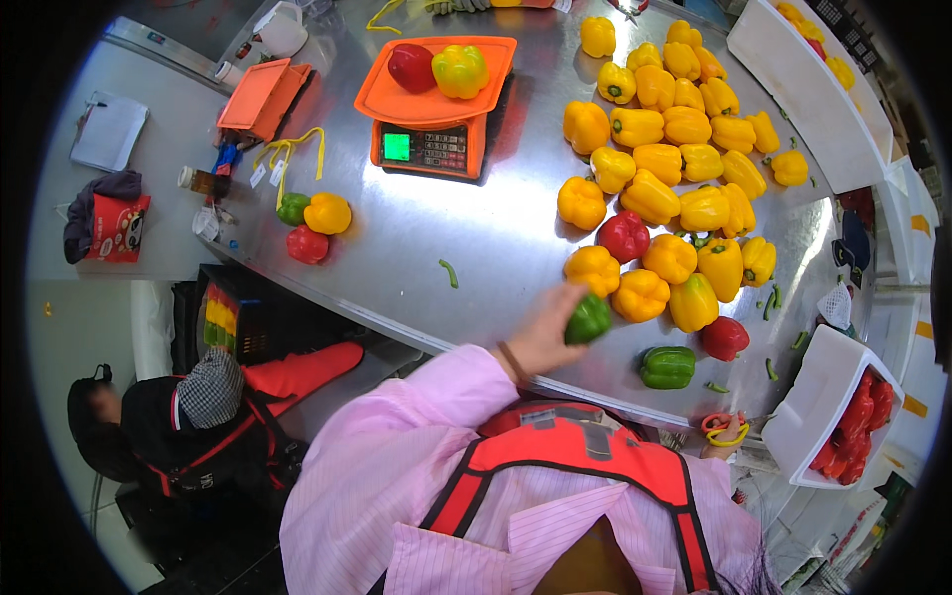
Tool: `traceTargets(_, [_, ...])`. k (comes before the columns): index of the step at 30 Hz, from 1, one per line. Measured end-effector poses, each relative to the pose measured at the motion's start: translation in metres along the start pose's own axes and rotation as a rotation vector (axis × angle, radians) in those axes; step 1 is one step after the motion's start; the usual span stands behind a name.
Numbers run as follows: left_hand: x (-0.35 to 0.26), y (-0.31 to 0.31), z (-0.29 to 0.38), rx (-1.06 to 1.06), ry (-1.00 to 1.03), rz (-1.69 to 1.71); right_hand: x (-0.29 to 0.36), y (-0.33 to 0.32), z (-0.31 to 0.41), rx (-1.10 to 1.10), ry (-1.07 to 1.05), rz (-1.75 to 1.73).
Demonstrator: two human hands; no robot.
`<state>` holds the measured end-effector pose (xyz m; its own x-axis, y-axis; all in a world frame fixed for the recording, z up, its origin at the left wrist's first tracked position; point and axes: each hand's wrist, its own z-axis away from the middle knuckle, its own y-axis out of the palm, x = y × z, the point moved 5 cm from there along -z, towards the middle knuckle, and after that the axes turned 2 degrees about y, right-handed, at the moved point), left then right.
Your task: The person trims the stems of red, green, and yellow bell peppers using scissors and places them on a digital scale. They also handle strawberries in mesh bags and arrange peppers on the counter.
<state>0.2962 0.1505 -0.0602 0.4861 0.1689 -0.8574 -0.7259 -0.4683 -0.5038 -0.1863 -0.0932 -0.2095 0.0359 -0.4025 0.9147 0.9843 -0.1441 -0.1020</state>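
My left hand point(547, 327) holds a green bell pepper point(589, 320) over the near part of the steel table point(476, 245). Just beyond my fingers sits a yellow bell pepper point(593, 269) at the edge of a large group of yellow bell peppers point(664, 163). A red bell pepper point(623, 236) lies among them. To the right of my left hand are another green bell pepper point(668, 367) and a red bell pepper point(724, 338). At the table's near edge, my right hand point(720, 445) grips scissors point(723, 429) with red and yellow handles; their blades point right.
An orange digital scale point(428, 145) bears a red and a yellow-green pepper. Three peppers point(306, 244) lie by yellow ties point(322, 152). Foam boxes of peppers stand at right, one near point(799, 401), one far point(803, 104). Cut stems point(448, 273) are scattered about. A co-worker point(186, 416) handles packed peppers at left.
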Motion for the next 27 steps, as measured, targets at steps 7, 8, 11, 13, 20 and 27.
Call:
traceTargets(7, [0.07, -0.233, -0.124, -0.931, -0.077, 0.025, 0.001, 0.0, 0.006, -0.047, -0.012, -0.027])
traceTargets(8, [0.089, -0.256, -0.135, -1.063, -0.073, -0.123, -0.001, -0.003, 0.002, -0.043, -0.018, -0.018])
traceTargets(11, [0.122, -0.287, -0.16, -1.065, -0.148, -0.227, 0.008, 0.008, 0.009, -0.05, -0.014, 0.004])
traceTargets(13, [0.129, -0.288, -0.168, -0.979, -0.235, -0.141, 0.002, -0.001, 0.005, -0.034, -0.02, 0.025])
traceTargets(20, [0.091, -0.23, -0.126, -0.943, -0.108, -0.129, 0.008, -0.001, 0.012, -0.097, 0.022, 0.046])
traceTargets(27, [0.013, -0.013, 0.015, -0.208, -0.069, 0.036, 0.008, 0.003, 0.001, -0.06, 0.007, 0.038])
